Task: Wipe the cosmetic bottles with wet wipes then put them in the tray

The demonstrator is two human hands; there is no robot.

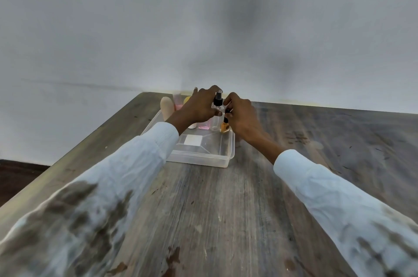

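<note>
My left hand (199, 104) grips a small clear spray bottle (218, 102) with a black pump top, held above the far end of the clear plastic tray (222, 154). My right hand (239, 113) meets it from the right, its fingers curled against the bottle; a wipe in it cannot be made out. Inside the tray's far end stand a small orange bottle with a black cap (224, 126), a pink bottle (204, 125) and a clear one (215, 124). A white square label (193, 140) shows on the tray floor.
A beige tube (167, 108), a pink-capped container (178, 100) and a yellow item (187, 99) stand beyond the tray near the wall. The worn wooden table (226, 208) stretches toward me; its left edge (67, 163) drops to a dark floor.
</note>
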